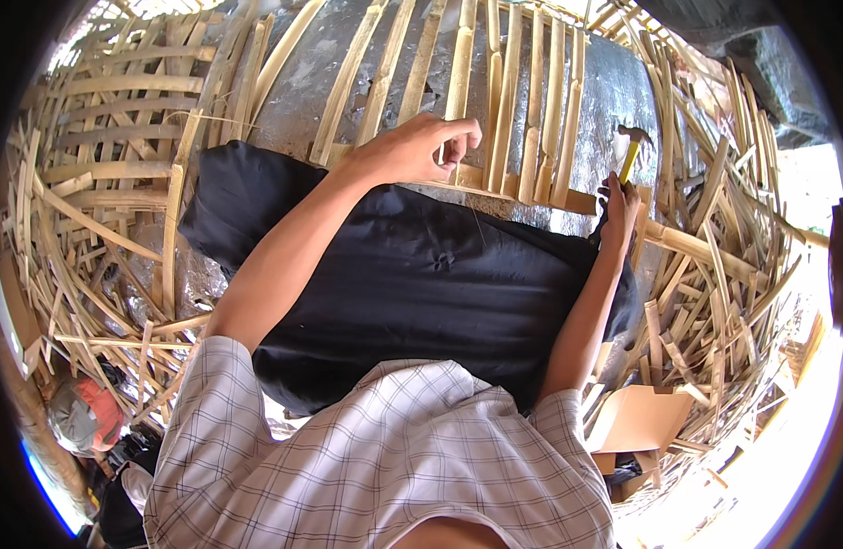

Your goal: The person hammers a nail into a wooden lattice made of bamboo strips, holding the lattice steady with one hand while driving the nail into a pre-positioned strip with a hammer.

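Observation:
A claw hammer point(633, 160) with a yellow handle is gripped in my right hand point(620, 203), its head pointing away from me. My left hand point(421, 146) is raised over the near ends of several split bamboo slats point(506, 101), fingers curled in toward the thumb. Whatever those fingers pinch, if anything, is too small to make out. The slats lie side by side, pointing away from me, with their near ends on a bamboo crosspiece point(582, 201). Black cloth point(412, 284) covers my lap, just short of the crosspiece.
To the left stands a woven bamboo lattice point(129, 128). Loose bamboo strips point(687, 348) are heaped along the right side, near an open cardboard box point(639, 416). A grey and red cap-like item point(78, 416) shows at the lower left.

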`<action>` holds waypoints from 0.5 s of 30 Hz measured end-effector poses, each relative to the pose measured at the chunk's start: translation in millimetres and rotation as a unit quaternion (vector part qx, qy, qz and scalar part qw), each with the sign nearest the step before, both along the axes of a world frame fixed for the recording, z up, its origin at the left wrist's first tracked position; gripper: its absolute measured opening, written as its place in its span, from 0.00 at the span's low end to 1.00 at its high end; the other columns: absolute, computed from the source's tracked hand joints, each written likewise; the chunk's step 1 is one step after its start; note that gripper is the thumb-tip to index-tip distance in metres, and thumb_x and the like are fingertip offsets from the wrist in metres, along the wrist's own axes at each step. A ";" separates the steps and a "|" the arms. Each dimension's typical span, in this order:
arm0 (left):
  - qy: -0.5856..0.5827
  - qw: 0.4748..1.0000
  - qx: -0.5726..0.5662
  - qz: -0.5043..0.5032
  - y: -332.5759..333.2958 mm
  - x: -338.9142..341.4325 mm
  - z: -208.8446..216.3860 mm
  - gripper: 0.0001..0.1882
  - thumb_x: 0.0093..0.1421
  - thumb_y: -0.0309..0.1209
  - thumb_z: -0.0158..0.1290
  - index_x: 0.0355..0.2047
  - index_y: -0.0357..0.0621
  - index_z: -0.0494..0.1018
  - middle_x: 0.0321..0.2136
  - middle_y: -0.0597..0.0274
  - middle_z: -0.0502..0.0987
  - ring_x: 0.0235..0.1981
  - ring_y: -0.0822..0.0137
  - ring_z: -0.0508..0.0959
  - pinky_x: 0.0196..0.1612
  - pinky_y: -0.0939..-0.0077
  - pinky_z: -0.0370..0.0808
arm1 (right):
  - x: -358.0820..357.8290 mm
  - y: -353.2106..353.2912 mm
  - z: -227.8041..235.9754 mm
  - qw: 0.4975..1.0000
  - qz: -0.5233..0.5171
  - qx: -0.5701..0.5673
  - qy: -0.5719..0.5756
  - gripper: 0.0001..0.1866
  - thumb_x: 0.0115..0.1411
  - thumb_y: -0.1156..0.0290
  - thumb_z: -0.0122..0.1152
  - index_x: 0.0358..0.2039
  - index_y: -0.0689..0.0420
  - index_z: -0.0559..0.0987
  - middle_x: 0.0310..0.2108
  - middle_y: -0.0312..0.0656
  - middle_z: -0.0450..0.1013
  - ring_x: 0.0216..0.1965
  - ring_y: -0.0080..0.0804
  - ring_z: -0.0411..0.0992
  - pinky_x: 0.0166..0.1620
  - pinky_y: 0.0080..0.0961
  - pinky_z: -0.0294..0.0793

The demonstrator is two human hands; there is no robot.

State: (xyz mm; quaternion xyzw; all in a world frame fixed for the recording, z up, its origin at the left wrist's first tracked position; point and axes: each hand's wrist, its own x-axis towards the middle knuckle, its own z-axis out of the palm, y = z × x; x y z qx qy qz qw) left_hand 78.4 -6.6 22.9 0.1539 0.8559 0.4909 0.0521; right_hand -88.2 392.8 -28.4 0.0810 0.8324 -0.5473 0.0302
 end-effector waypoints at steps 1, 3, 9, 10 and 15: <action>0.016 1.000 0.002 0.002 -0.1 -0.1 -1.3 0.24 0.54 0.16 0.62 0.48 0.46 0.67 0.28 0.66 0.81 0.29 0.67 0.80 0.38 0.68 0.79 | 0.0 0.7 -0.4 1.000 0.014 0.019 0.015 0.14 0.70 0.61 0.63 0.41 0.61 0.81 0.31 0.37 0.79 0.29 0.25 0.79 0.32 0.24 0.72; 0.008 1.000 0.019 0.014 0.1 -0.8 -1.6 0.24 0.54 0.15 0.63 0.48 0.45 0.66 0.28 0.64 0.82 0.30 0.67 0.81 0.38 0.69 0.80 | 1.1 -0.4 0.4 1.000 0.013 0.015 0.015 0.14 0.70 0.61 0.64 0.39 0.61 0.81 0.30 0.37 0.79 0.29 0.24 0.79 0.32 0.23 0.71; -0.060 0.996 0.040 0.052 -0.3 0.0 9.6 0.25 0.54 0.15 0.64 0.47 0.45 0.63 0.30 0.59 0.84 0.32 0.66 0.83 0.39 0.68 0.81 | -1.2 -2.1 -1.5 1.000 0.009 -0.013 -0.004 0.13 0.69 0.62 0.64 0.39 0.61 0.81 0.30 0.38 0.80 0.30 0.24 0.79 0.31 0.24 0.72; -0.071 0.995 0.035 0.054 -0.5 0.3 11.8 0.25 0.54 0.15 0.64 0.47 0.45 0.63 0.31 0.59 0.84 0.33 0.66 0.84 0.40 0.68 0.83 | -2.5 -1.4 -2.2 1.000 0.011 -0.011 -0.005 0.13 0.69 0.62 0.64 0.39 0.61 0.81 0.30 0.37 0.80 0.30 0.24 0.79 0.31 0.23 0.72; -0.078 0.995 0.027 0.062 0.0 0.8 10.2 0.25 0.53 0.17 0.66 0.47 0.43 0.64 0.32 0.61 0.85 0.34 0.68 0.84 0.44 0.70 0.82 | -3.1 -3.1 -6.0 1.000 0.007 -0.016 -0.001 0.12 0.69 0.63 0.64 0.38 0.62 0.81 0.30 0.37 0.80 0.29 0.23 0.79 0.31 0.23 0.72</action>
